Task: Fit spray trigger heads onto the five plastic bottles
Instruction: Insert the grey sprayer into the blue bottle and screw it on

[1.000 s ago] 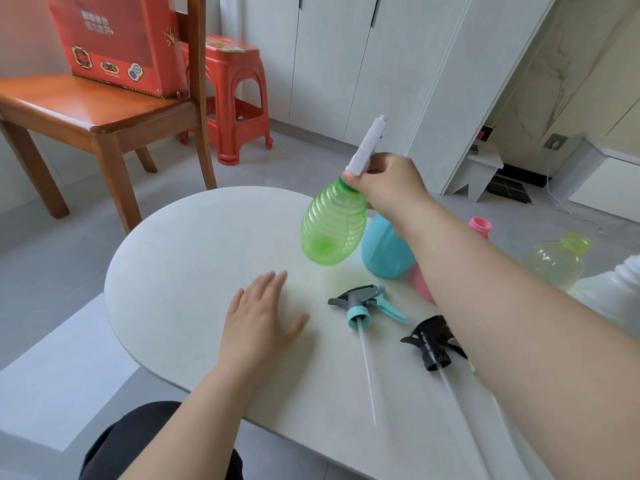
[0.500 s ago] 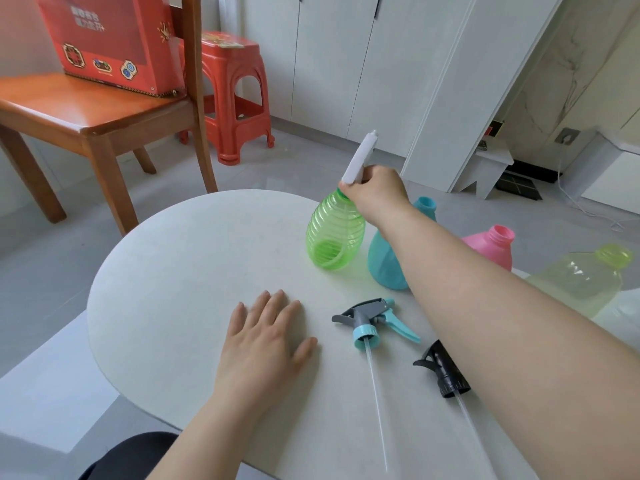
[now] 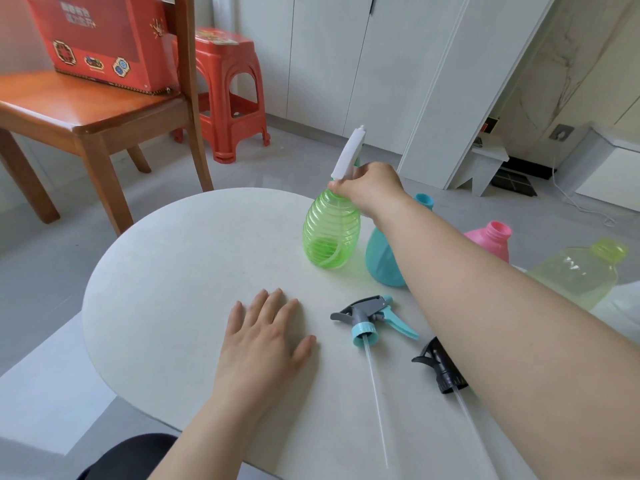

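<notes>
A ribbed green bottle [image 3: 330, 230] with a white trigger head [image 3: 348, 154] on its neck stands on the round white table [image 3: 166, 271]. My right hand [image 3: 369, 187] grips its neck and head from the right. My left hand [image 3: 266, 336] lies flat on the table, fingers spread, holding nothing. A grey and teal trigger head [image 3: 369, 315] with a long clear tube lies to its right. Beside that lies a black trigger head [image 3: 440, 370], partly under my forearm. A teal bottle [image 3: 382, 258], a pink bottle [image 3: 490, 239] and a pale yellow bottle [image 3: 578, 271] stand open-necked behind my arm.
A wooden chair [image 3: 90, 112] carrying a red box [image 3: 100, 39] stands beyond the table's far left edge, with a red plastic stool [image 3: 230, 95] behind it. White cabinets [image 3: 381, 64] line the back wall. A white object shows at the far right edge.
My right hand has lowered the green bottle from the air until it stands upright on the table. My left hand has stayed flat in place.
</notes>
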Tool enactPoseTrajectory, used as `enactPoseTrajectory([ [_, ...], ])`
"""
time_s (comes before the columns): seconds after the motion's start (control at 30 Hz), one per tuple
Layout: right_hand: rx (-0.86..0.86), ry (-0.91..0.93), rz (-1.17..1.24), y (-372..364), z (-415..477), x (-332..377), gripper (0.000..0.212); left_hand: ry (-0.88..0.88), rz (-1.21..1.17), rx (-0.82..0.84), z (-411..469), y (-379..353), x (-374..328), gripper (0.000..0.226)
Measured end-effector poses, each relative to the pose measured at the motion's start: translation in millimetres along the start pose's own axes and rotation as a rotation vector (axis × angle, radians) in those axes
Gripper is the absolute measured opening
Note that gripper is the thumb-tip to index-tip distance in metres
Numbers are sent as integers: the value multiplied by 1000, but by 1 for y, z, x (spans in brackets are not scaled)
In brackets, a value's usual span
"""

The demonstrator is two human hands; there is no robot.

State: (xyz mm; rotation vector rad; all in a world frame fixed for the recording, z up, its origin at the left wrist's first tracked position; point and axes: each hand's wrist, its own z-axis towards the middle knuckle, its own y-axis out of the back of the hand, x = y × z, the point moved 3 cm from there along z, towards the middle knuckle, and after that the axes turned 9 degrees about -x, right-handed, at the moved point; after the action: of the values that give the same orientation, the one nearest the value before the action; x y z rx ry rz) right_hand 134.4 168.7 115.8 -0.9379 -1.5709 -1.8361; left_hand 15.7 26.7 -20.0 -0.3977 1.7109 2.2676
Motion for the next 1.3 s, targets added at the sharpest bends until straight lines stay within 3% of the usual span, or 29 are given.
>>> enactPoseTrajectory([
  [0.1,13,-18,-62,11,-8,1,25,-3,1,2,0,0,0,59],
  [0.2,-49,11,-28,29,-21,0,38,-3,-5,8,0,0,1,59],
  [0.27,-91,62,-11,40,-37,-5,12,-4,-8,13,0,1,0,59],
  [0.3,-75,77,-26,43,-45,-12,11,-5,-14,12,0,1,0,58],
  [0.43,229,27,-430,25,-87,-46,31,15,-56,-17,-2,5,0,51],
  [0.5,263,25,-633,15,-100,-62,37,32,-68,-23,-3,7,0,49],
  [0.67,199,-76,-600,3,-114,-80,40,11,-93,-39,-6,12,-2,44],
  [0.83,239,-20,-670,-3,-118,-86,39,-50,-68,-10,-8,12,-6,43],
  [0.87,232,-14,-646,0,-117,-85,36,-51,-72,-11,-8,12,-6,43],
  [0.93,204,-22,-531,12,-117,-81,9,-50,-87,-20,-8,14,-6,43],
  [1.03,182,-78,-236,32,-117,-79,22,-61,-109,-25,-9,16,-5,42],
  [1.17,204,-145,288,65,-122,-79,8,-88,-158,-1,-12,19,-8,40],
  [1.3,134,-135,603,97,-119,-89,10,-29,-373,27,-10,26,-19,40],
])
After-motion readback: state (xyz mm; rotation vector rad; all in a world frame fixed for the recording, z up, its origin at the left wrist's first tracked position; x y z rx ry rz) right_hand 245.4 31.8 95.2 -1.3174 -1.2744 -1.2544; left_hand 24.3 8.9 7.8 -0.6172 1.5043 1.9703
